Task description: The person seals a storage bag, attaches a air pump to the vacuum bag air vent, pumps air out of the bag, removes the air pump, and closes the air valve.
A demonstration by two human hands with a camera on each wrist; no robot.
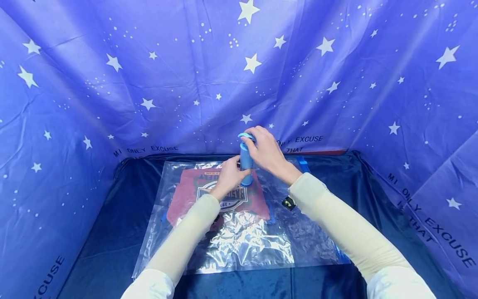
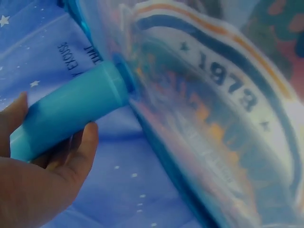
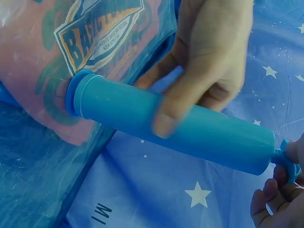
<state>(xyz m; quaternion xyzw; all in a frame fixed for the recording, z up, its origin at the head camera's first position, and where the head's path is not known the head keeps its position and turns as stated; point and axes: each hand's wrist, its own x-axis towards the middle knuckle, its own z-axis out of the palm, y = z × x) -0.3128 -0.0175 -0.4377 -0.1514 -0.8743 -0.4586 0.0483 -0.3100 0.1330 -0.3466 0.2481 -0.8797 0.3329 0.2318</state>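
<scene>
A clear plastic storage bag [image 1: 239, 253] lies flat with a folded reddish shirt [image 1: 183, 195] inside, its printed badge facing up. On the bag, over the shirt, stands a light blue hand pump [image 3: 128, 104], upright, its base against the plastic. My left hand [image 1: 228, 176] grips the pump's barrel, thumb and fingers on either side of it, as the left wrist view also shows. At the top, my right hand [image 1: 267, 153] holds the pump's handle [image 1: 246, 136] with curled fingers. The handle sits close to the barrel's end in the right wrist view.
Dark blue cloth [image 1: 101, 241] covers the surface beneath the bag. Star-printed blue curtains [image 1: 209, 74] close off the back and both sides. A small black object [image 1: 288, 203] is beside the right sleeve, and a blue strip [image 1: 303, 164] is at the bag's back right.
</scene>
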